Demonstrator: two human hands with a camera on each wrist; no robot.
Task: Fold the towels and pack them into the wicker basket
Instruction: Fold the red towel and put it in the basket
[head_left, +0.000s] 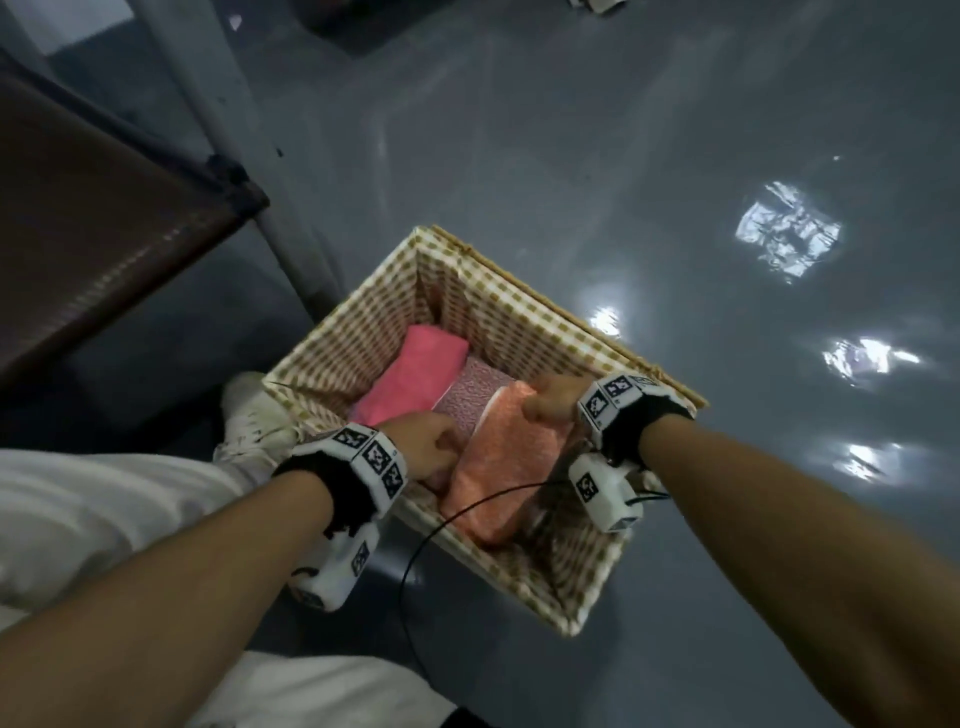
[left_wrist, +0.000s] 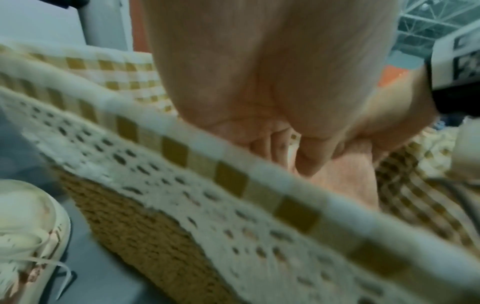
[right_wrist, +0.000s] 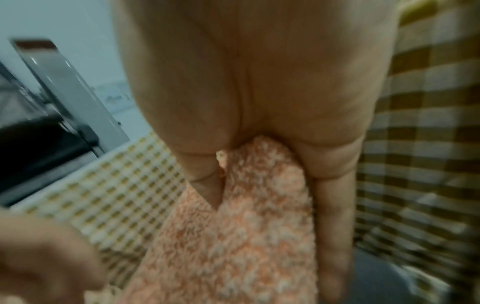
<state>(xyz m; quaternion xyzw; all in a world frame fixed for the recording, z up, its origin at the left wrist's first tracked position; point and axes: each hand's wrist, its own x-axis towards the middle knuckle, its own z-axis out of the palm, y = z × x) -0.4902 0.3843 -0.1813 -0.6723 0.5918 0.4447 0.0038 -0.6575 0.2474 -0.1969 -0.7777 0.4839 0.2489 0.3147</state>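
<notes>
right hand (head_left: 551, 404): pinched the far end of the orange towel (head_left: 506, 457), likely to keep the fold together while lowering.
left hand (head_left: 432, 448): fingers curled on the towel's near-left edge, steadying it.
orange towel: fluffy, folded block, inside the wicker basket (head_left: 524, 577), beside a patterned towel (head_left: 475, 397); pink towel (head_left: 415, 382) beyond.
basket: woven straw, gingham liner, lace trim.

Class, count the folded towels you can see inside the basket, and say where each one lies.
3. The pink towel lies at the far left, the patterned mauve towel in the middle, and the orange towel nearest, held by both hands. Others could be hidden underneath.
</notes>
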